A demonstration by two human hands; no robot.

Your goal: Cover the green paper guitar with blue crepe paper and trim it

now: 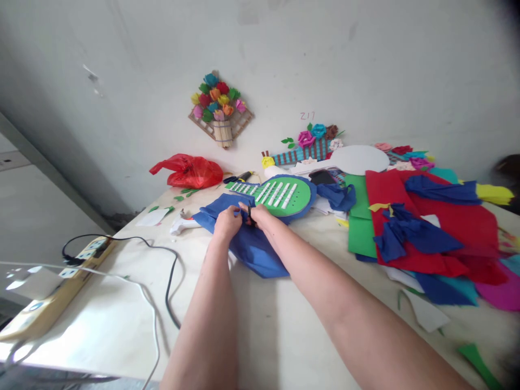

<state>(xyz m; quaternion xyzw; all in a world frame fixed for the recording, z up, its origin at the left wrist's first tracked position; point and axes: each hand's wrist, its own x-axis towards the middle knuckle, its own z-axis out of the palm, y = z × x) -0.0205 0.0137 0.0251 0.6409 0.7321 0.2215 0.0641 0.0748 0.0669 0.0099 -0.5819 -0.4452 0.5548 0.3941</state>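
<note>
My left hand [228, 223] pinches the edge of a sheet of blue crepe-like material [260, 250]. My right hand [260, 215] is closed around dark-handled scissors [249, 214], right beside the left fingers at the blue sheet; their blades are mostly hidden. Just behind the hands lies a guitar-shaped piece [298, 196], green with white strips across it and a blue border. The blue sheet spreads under both wrists. A white tool [183, 222], perhaps a glue gun, lies left of the sheet, partly covered by it.
A power strip [83, 265] with cables runs along the left table edge. A red plastic bag [190, 170] sits at the back. Red sheets [430, 216], green sheets [361, 216] and blue scraps pile up on the right. A flower craft [221, 108] hangs on the wall.
</note>
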